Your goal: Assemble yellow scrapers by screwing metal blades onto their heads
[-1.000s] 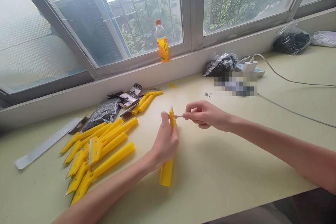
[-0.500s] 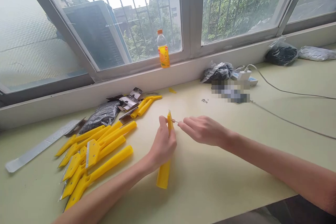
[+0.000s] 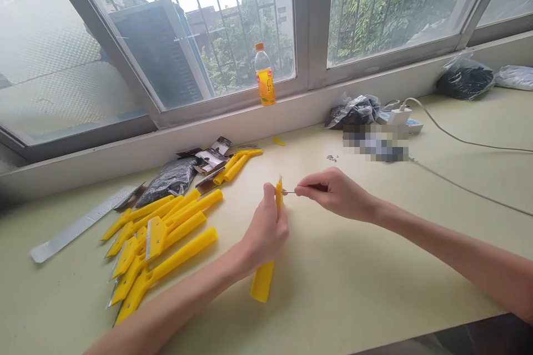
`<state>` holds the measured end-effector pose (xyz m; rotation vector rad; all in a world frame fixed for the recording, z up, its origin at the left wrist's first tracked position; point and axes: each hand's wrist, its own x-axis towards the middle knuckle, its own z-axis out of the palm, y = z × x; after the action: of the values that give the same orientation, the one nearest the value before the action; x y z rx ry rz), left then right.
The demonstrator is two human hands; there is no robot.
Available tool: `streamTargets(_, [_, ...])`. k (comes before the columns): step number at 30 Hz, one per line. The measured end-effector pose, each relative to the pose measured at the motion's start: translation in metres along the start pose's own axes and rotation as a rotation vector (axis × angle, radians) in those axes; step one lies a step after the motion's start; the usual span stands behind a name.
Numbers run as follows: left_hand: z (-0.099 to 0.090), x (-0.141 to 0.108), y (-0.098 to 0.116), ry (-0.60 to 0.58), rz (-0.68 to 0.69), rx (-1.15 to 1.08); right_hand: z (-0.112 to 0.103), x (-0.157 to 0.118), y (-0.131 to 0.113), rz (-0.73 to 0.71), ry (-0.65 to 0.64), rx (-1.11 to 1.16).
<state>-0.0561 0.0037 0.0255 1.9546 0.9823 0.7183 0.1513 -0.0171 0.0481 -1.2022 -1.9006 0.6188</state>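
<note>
My left hand [image 3: 266,227] is closed round a yellow scraper [image 3: 263,282], its handle slanting down toward me and its head held edge-on at the top. My right hand [image 3: 339,194] pinches a thin metal rod like a hex key [image 3: 290,192], whose far end meets the right face of the scraper head. The fingers hide the rod's other end. Left of my hands lies a pile of yellow scrapers [image 3: 183,245], several with metal blades showing. Tiny screws [image 3: 332,158] are scattered beyond my right hand.
Behind the pile are a bag of black parts [image 3: 169,182], small cards [image 3: 210,158] and more yellow handles [image 3: 236,167]. A clear plastic strip [image 3: 79,228] lies at left. A drink bottle [image 3: 265,80] stands on the sill. Cables [image 3: 470,186] run from a charger [image 3: 400,116] at right.
The view has shifted, so everything sits slightly differently in it. My right hand has turned and its fingers sit a little further from the scraper head, leaving more of the rod visible.
</note>
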Motion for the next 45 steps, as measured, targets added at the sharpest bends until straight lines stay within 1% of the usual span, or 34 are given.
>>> streamTargets(3, [-0.002, 0.0, 0.0, 0.004, 0.028, 0.028, -0.002, 0.002, 0.001, 0.24, -0.066, 0.282])
streamTargets(6, [-0.004, 0.001, 0.0, -0.006, 0.061, 0.044, -0.005, 0.004, 0.006, 0.409, -0.151, 0.544])
streamTargets(8, [-0.005, 0.002, -0.001, -0.017, 0.079, 0.07, -0.007, 0.006, 0.011, 0.495, -0.214, 0.661])
streamTargets(10, [-0.007, 0.004, -0.002, -0.026, 0.089, 0.099, -0.008, 0.007, 0.017, 0.57, -0.267, 0.732])
streamTargets(13, [-0.011, 0.006, -0.005, -0.04, 0.084, 0.148, -0.003, 0.008, 0.024, 0.647, -0.307, 0.849])
streamTargets(17, [-0.018, 0.012, -0.01, -0.033, 0.093, 0.182, 0.012, 0.009, 0.03, 0.626, -0.314, 1.014])
streamTargets(19, [-0.021, 0.015, -0.011, -0.006, 0.134, 0.179, 0.018, 0.01, 0.032, 0.601, -0.295, 1.042])
streamTargets(22, [-0.023, 0.019, -0.011, 0.037, 0.179, 0.176, 0.023, 0.012, 0.031, 0.563, -0.237, 1.025])
streamTargets(25, [-0.025, 0.021, -0.009, 0.044, 0.135, 0.174, 0.026, 0.011, 0.029, 0.498, -0.199, 0.973])
streamTargets(29, [-0.031, 0.021, -0.01, -0.006, 0.027, 0.144, 0.031, 0.008, 0.025, 0.429, -0.163, 0.919])
streamTargets(34, [-0.037, 0.022, -0.018, -0.122, -0.078, -0.064, 0.036, 0.008, 0.025, 0.392, -0.059, 0.806])
streamTargets(38, [-0.035, 0.027, -0.025, -0.148, -0.13, -0.267, 0.037, 0.01, 0.029, 0.338, 0.041, 0.632])
streamTargets(40, [-0.034, 0.029, -0.027, -0.129, -0.136, -0.356, 0.037, 0.01, 0.03, 0.327, 0.095, 0.543])
streamTargets(42, [-0.032, 0.029, -0.029, -0.082, -0.136, -0.429, 0.035, 0.01, 0.031, 0.335, 0.127, 0.505])
streamTargets(45, [-0.029, 0.029, -0.032, -0.032, -0.109, -0.485, 0.031, 0.01, 0.029, 0.373, 0.125, 0.581])
